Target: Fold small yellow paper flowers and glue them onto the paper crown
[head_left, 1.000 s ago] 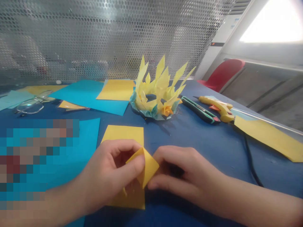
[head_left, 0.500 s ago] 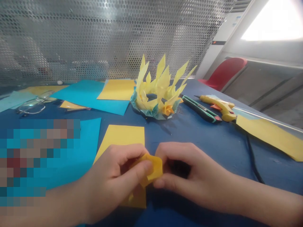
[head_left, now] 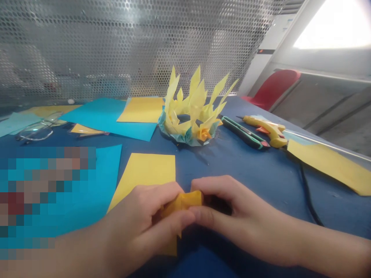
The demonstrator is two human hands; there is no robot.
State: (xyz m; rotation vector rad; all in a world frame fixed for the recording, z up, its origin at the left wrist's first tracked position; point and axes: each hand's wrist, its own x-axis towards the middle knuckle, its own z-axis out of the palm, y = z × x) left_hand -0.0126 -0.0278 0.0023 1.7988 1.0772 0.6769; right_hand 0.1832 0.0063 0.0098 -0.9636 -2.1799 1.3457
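A small folded piece of yellow-orange paper (head_left: 189, 199) is between my two hands, low in the middle of the view. My left hand (head_left: 153, 220) is closed on its left part, with the thumb along the near side. My right hand (head_left: 226, 204) pinches the paper's right edge, and the two thumbs meet in front of it. Under my left hand lies a flat yellow paper sheet (head_left: 150, 168). Beyond my hands stands a crown-like paper piece (head_left: 189, 112) with pale yellow points, a light blue crumpled base and an orange paper rose (head_left: 204, 134).
Blue sheets (head_left: 107, 116) and another yellow sheet (head_left: 142, 110) lie at the back left, near eyeglasses (head_left: 37, 131). A green-black utility knife (head_left: 245, 133), a yellow glue gun (head_left: 266, 129) and a yellow strip (head_left: 324, 164) lie right. Perforated metal (head_left: 116, 46) rises behind the table.
The folded paper has tipped, so its opening now shows less. My right thumb has come up against the left thumb at the paper's near side. The view has shifted slightly.
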